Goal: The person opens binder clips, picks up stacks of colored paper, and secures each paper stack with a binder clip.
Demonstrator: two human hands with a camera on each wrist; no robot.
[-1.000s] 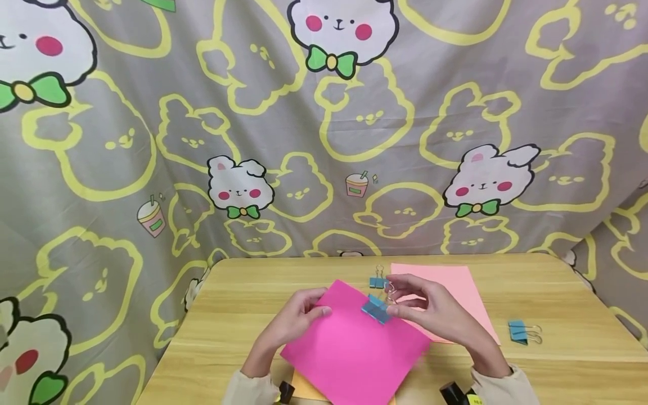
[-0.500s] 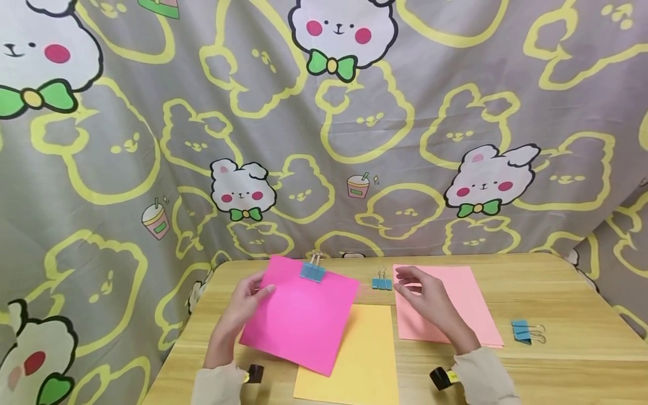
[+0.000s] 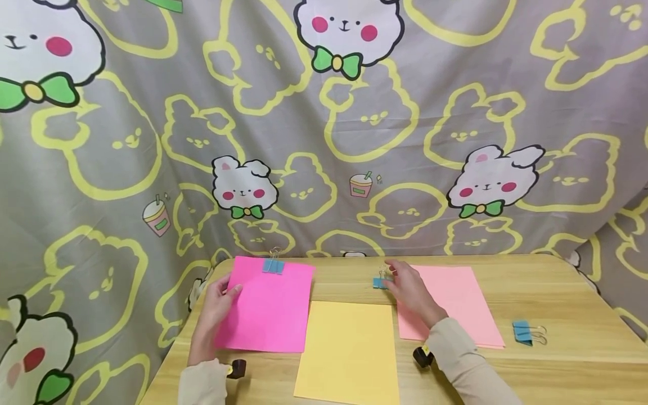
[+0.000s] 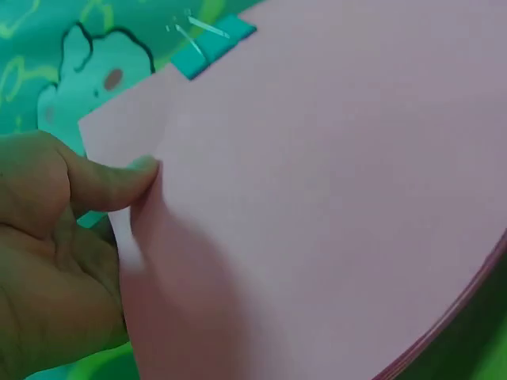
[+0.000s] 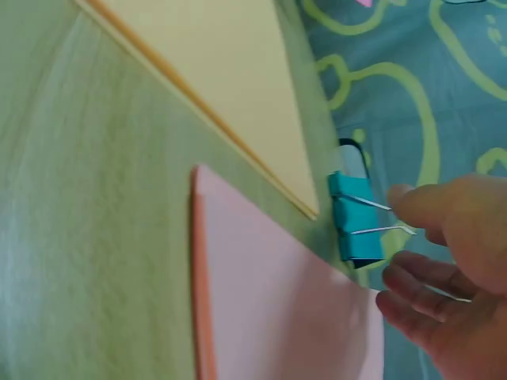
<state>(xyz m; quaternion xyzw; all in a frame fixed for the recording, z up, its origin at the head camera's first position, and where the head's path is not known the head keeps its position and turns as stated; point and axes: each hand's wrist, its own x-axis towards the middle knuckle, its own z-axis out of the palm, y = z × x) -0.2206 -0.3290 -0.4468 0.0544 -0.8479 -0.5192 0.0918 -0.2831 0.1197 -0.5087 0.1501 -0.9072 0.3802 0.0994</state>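
Note:
My left hand point(image 3: 217, 304) grips a stack of hot pink paper point(image 3: 270, 312) by its left edge, thumb on top and fingers behind. A blue binder clip point(image 3: 273, 266) bites the stack's top edge, its wire handles up. In the left wrist view the thumb presses the pink paper point(image 4: 317, 174) below the clip point(image 4: 212, 49). My right hand point(image 3: 411, 289) is at a second blue binder clip point(image 3: 379, 283), which stands at the table's back. In the right wrist view the fingers are spread beside that clip point(image 5: 356, 222), fingertips close to its wire handles.
Yellow paper point(image 3: 349, 354) lies at the front middle of the wooden table point(image 3: 567, 292). A light pink stack point(image 3: 460, 304) lies under my right forearm. Another blue binder clip point(image 3: 523, 333) rests at the right. A patterned curtain point(image 3: 304, 140) hangs behind.
My left hand has carried the clipped hot pink stack left, off the yellow paper. My right hand has let go of its clip and moved to the clip at the back.

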